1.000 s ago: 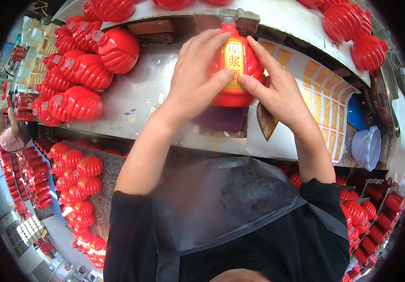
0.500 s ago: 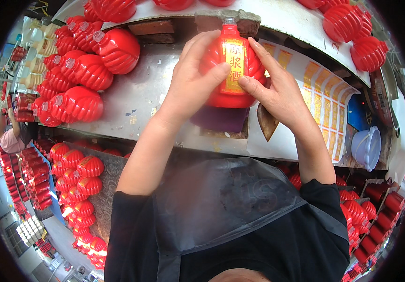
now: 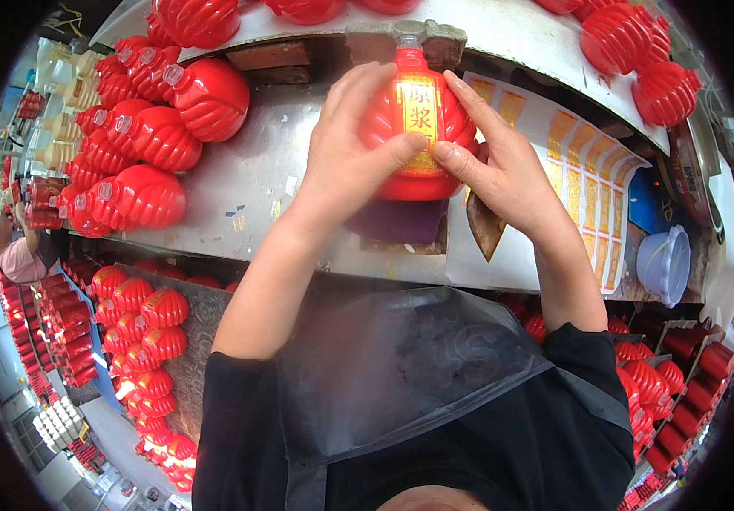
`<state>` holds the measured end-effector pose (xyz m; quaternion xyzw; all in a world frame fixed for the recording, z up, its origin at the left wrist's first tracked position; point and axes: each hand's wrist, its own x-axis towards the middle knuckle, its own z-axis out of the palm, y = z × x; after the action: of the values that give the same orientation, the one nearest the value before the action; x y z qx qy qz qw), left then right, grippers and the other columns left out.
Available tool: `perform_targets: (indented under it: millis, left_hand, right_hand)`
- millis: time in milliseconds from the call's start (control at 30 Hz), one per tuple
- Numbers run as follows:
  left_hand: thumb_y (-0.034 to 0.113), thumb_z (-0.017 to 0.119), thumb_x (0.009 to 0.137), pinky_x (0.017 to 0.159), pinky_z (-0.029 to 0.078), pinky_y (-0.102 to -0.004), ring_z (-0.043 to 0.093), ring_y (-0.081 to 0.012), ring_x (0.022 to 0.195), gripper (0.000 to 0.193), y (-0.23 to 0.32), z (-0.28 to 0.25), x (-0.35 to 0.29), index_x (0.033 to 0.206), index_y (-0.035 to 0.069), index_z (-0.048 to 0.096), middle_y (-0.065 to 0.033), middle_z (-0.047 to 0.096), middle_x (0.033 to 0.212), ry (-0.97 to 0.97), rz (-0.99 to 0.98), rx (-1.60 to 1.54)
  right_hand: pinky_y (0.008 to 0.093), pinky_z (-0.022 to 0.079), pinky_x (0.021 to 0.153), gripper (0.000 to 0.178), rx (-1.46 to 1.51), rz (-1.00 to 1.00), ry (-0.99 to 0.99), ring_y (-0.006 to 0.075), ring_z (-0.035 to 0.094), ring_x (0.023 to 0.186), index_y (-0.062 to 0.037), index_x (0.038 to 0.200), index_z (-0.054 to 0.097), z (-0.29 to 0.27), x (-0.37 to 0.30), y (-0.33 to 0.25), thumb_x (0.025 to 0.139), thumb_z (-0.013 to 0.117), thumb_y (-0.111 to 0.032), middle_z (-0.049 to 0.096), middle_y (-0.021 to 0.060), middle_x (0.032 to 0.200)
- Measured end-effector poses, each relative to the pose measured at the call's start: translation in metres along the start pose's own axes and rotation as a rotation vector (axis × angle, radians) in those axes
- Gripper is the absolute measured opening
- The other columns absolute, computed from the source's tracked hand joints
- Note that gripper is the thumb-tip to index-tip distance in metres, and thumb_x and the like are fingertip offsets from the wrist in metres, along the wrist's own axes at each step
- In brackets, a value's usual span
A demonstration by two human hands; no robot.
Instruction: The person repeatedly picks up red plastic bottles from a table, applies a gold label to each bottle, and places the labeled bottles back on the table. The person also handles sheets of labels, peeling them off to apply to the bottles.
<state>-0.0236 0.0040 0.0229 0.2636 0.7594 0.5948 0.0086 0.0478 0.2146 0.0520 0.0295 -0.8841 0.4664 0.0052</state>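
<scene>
A round red bottle [image 3: 425, 187] with a clear neck lies before me, its neck pointing away. My left hand [image 3: 345, 140] wraps its left side, and my right hand [image 3: 510, 175] grips its right side. Both thumbs press on the lower part of a yellow-and-gold label [image 3: 419, 98] running down the bottle's front; the thumbs partly hide it. Under the bottle is a dark purple pad [image 3: 397, 221]. Close to my right wrist, a brown pointed flat piece [image 3: 486, 228] lies on a white sheet of gold labels [image 3: 554, 175].
Several red bottles [image 3: 210, 100] lie piled on the metal bench [image 3: 213, 200] to the left. More stand on a white shelf [image 3: 520, 38] at the back. A pale bucket [image 3: 663, 266] sits at the right. Another person [image 3: 22, 247] is at the far left.
My thumbs now sit closer together on the label, with the left thumb lower and over its middle. Both hands stay around the bottle.
</scene>
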Motion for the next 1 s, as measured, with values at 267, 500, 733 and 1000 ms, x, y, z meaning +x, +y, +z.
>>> perform_targets:
  millis: [267, 500, 733, 1000]
  left_hand:
    - [0.031, 0.085, 0.079, 0.117, 0.041, -0.0448, 0.048, -0.0375, 0.141, 0.074, -0.001, 0.003, 0.0, 0.142, 0.004, 0.057, -0.0223, 0.048, 0.151, 0.025, 0.022, 0.037]
    - [0.032, 0.084, 0.079, 0.116, 0.041, -0.0452, 0.049, -0.0383, 0.14, 0.075, -0.001, 0.003, 0.0, 0.142, 0.002, 0.056, -0.0226, 0.049, 0.149, 0.024, 0.025, 0.042]
    - [0.038, 0.082, 0.081, 0.115, 0.041, -0.046, 0.05, -0.0404, 0.137, 0.077, 0.002, -0.001, 0.003, 0.144, 0.002, 0.055, -0.0241, 0.051, 0.146, -0.002, 0.069, 0.126]
    - [0.043, 0.077, 0.087, 0.112, 0.041, -0.0484, 0.051, -0.0417, 0.133, 0.077, 0.006, -0.004, 0.011, 0.148, 0.002, 0.052, -0.0247, 0.052, 0.142, -0.046, 0.165, 0.231]
  right_hand:
    - [0.0312, 0.055, 0.09, 0.076, -0.025, 0.033, 0.013, 0.0183, 0.063, 0.115, -0.0121, 0.162, 0.039, 0.001, 0.0, -0.005, 0.097, 0.074, -0.032, 0.053, 0.0209, 0.152]
    - [0.0316, 0.055, 0.09, 0.077, -0.009, -0.002, 0.021, 0.0192, 0.064, 0.114, -0.0118, 0.162, 0.038, 0.002, -0.002, -0.002, 0.097, 0.074, -0.032, 0.053, 0.0212, 0.151]
    - [0.0288, 0.055, 0.083, 0.073, 0.005, 0.017, -0.017, 0.0183, 0.065, 0.104, -0.0106, 0.16, 0.042, -0.005, 0.003, -0.005, 0.097, 0.072, -0.032, 0.061, 0.0166, 0.141]
    - [0.0367, 0.052, 0.076, 0.046, -0.012, -0.139, 0.006, 0.0254, 0.063, 0.082, -0.0154, 0.137, 0.068, -0.026, 0.028, -0.014, 0.092, 0.071, -0.022, 0.062, 0.0122, 0.092]
